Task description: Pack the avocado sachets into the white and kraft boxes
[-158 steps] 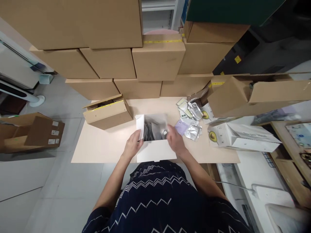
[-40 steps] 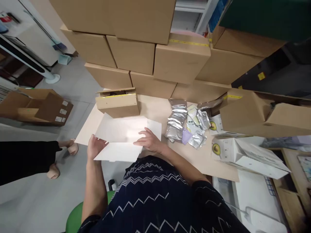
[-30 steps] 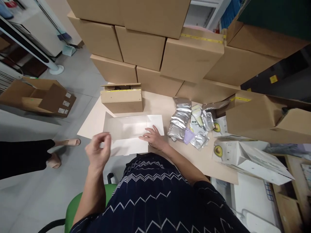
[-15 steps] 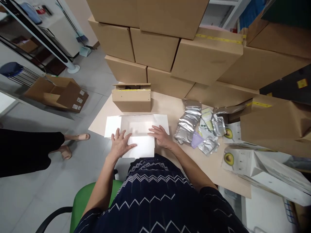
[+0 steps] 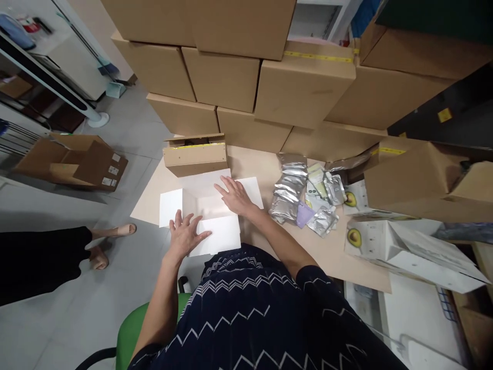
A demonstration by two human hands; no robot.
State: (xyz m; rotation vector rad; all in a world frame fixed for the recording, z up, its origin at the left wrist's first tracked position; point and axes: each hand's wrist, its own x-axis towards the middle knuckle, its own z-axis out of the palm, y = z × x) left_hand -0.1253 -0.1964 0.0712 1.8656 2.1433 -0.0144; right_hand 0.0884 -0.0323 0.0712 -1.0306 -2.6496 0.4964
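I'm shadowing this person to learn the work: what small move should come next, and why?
Probably reach the right hand over to the silver pouches: the white box stands open with its flaps spread, the pouches lie just to its right, and the left hand, at the near flap, could steady it.

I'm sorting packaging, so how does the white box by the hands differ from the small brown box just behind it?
The white box looks plain; the brown box has a yellow strip. The white box's flaps spread wide; the brown box shows only a narrow gap. Both are open on top.
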